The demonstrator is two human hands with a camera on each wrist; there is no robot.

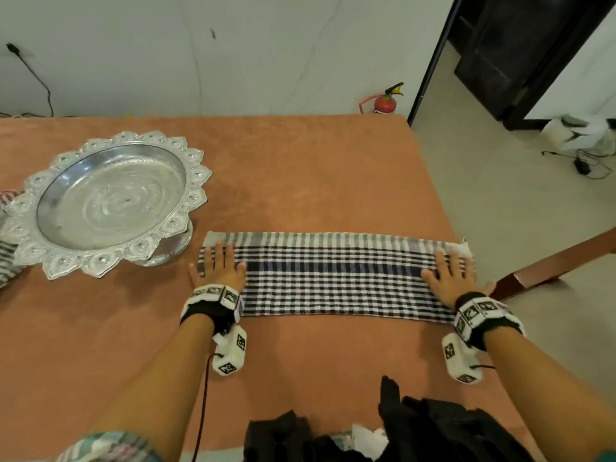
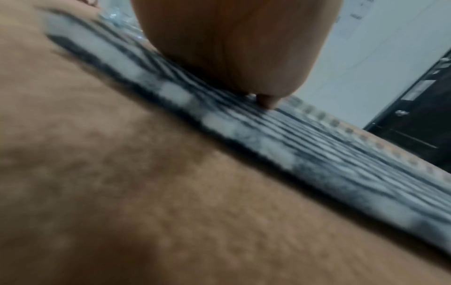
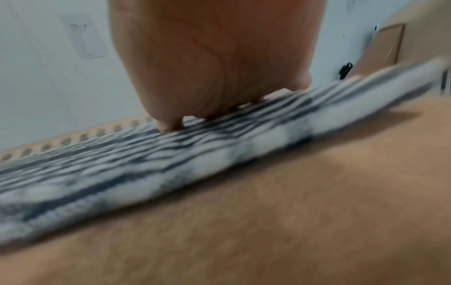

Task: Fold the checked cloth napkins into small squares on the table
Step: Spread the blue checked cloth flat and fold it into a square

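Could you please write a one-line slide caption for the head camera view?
Both hands, left hand and right hand, press flat on the ends of a checked napkin folded into a long strip.

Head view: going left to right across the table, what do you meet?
Striped cloth at the table's left edge → silver tray → left hand, flat on the left end of the checked napkin → right hand, flat on the napkin's right end.

Hand (image 3: pixel 214 63) flat on napkin (image 3: pixel 171 158) (blurred)
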